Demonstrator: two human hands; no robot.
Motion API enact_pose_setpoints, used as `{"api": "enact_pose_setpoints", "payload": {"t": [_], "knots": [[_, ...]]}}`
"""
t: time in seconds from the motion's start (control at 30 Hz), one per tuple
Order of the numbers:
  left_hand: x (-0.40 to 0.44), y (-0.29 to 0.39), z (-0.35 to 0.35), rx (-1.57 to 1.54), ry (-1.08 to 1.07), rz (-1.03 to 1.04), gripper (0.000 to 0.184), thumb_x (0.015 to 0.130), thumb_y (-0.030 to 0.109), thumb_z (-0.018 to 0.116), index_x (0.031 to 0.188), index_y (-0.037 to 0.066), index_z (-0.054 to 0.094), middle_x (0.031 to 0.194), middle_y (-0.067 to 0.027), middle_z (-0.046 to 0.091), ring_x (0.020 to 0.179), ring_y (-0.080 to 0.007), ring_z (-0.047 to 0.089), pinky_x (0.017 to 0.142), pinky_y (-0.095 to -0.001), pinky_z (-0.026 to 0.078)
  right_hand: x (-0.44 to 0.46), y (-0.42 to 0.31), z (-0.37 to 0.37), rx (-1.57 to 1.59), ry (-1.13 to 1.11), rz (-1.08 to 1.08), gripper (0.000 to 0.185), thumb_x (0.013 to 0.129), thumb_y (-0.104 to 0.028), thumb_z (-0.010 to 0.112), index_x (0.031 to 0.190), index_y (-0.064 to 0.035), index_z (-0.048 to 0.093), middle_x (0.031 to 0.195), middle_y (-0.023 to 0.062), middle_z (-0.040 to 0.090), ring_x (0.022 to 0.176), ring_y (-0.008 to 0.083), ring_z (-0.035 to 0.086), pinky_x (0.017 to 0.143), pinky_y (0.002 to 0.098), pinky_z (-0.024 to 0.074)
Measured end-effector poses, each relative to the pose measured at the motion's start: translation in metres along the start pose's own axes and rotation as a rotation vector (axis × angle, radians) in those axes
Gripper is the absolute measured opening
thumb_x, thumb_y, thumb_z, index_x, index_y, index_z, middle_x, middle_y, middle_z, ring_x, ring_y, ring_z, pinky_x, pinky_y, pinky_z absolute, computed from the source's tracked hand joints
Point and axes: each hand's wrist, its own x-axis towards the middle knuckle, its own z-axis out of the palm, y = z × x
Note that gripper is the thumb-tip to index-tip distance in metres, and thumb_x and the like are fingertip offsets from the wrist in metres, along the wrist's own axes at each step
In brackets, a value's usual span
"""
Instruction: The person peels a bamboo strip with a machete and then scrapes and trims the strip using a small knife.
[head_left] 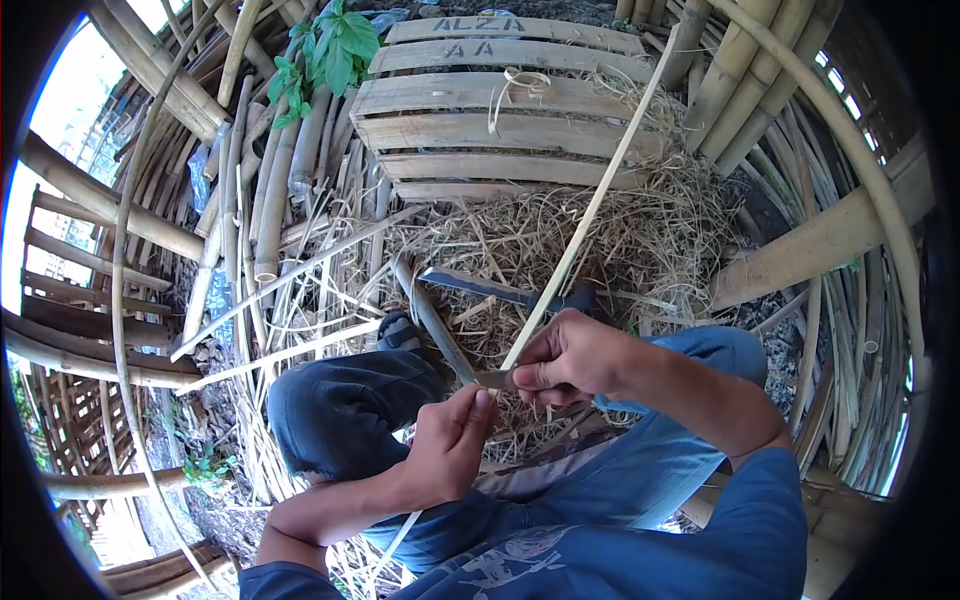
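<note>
A long pale bamboo strip (pixel 590 215) runs from the wooden crate down between my hands and out below my left wrist. My left hand (pixel 450 440) is closed, pinching the strip between thumb and fingers. My right hand (pixel 570 365) is closed around a small knife (pixel 494 379), whose short blade points left and lies against the strip. Its handle is hidden in my fist. Just past my hands, a larger knife (pixel 475 284) lies over the shavings, its blade to the left. A grey-green bamboo stick (pixel 435 322) slants toward my left fingertips.
A slatted wooden crate (pixel 460 130) stands ahead with a curled shaving on it. Heaps of bamboo shavings (pixel 660 235) cover the ground between it and my bent legs (pixel 345 410). Bamboo poles (pixel 285 190) are stacked at left, a thick one (pixel 800 250) at right. Green leaves (pixel 340 40) hang upper left.
</note>
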Motion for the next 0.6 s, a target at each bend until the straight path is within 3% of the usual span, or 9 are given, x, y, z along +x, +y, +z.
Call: {"api": "enact_pose_setpoints", "payload": {"t": [0.1, 0.17, 0.37, 0.43, 0.47, 0.6], "knots": [[-0.001, -0.004, -0.002, 0.042, 0.004, 0.014, 0.029, 0.096, 0.016, 0.038, 0.074, 0.000, 0.047, 0.055, -0.0083, 0.044, 0.049, -0.0124, 0.040, 0.048, -0.0297, 0.036, -0.005, -0.008, -0.005, 0.025, 0.128, -0.068, 0.015, 0.085, -0.009, 0.060, 0.079, 0.0040, 0.064, 0.062, 0.0043, 0.058, 0.044, 0.0048, 0.046, 0.034, 0.0185, 0.0306], [-0.001, -0.008, -0.002, 0.058, 0.001, 0.085, 0.031, 0.099, 0.019, 0.033, 0.077, 0.002, 0.047, 0.055, 0.0030, 0.039, 0.047, -0.0034, 0.032, 0.043, -0.0216, 0.027, -0.002, -0.002, -0.019, 0.053, 0.123, -0.103, 0.016, 0.085, -0.009, 0.060, 0.079, 0.0048, 0.063, 0.062, 0.0051, 0.058, 0.043, 0.0051, 0.046, 0.034, 0.0188, 0.0305], [-0.002, -0.010, -0.001, 0.042, -0.011, 0.060, 0.031, 0.098, 0.020, 0.033, 0.077, 0.002, 0.048, 0.055, 0.0025, 0.040, 0.048, -0.0036, 0.033, 0.044, -0.0215, 0.028, 0.003, 0.004, -0.023, 0.201, 0.040, -0.107, 0.016, 0.084, -0.009, 0.061, 0.079, 0.0054, 0.063, 0.062, 0.0062, 0.058, 0.044, 0.0060, 0.046, 0.033, 0.0190, 0.0307], [-0.002, -0.005, 0.000, 0.025, -0.008, 0.039, 0.030, 0.097, 0.017, 0.035, 0.076, 0.001, 0.047, 0.055, -0.0024, 0.043, 0.048, -0.0082, 0.036, 0.046, -0.0254, 0.032, 0.001, -0.003, -0.004, -0.079, 0.052, 0.061, 0.014, 0.084, -0.009, 0.061, 0.079, 0.0038, 0.064, 0.064, 0.0054, 0.059, 0.045, 0.0055, 0.047, 0.034, 0.0186, 0.0309], [-0.002, -0.003, 0.000, 0.010, -0.002, 0.014, 0.028, 0.096, 0.015, 0.037, 0.074, 0.000, 0.047, 0.056, -0.0073, 0.045, 0.049, -0.0128, 0.039, 0.049, -0.0293, 0.035, 0.003, -0.002, -0.003, -0.079, 0.051, 0.062, 0.014, 0.084, -0.009, 0.061, 0.079, 0.0038, 0.064, 0.064, 0.0054, 0.059, 0.045, 0.0055, 0.047, 0.034, 0.0186, 0.0309], [-0.001, 0.003, -0.001, 0.048, 0.002, -0.011, 0.028, 0.096, 0.014, 0.037, 0.075, 0.000, 0.047, 0.057, -0.0073, 0.045, 0.050, -0.0124, 0.039, 0.049, -0.0288, 0.036, 0.008, 0.004, -0.004, -0.029, 0.013, -0.002, 0.015, 0.087, -0.010, 0.058, 0.082, 0.0019, 0.065, 0.060, 0.0030, 0.058, 0.043, 0.0043, 0.046, 0.033, 0.0195, 0.0309]]}}
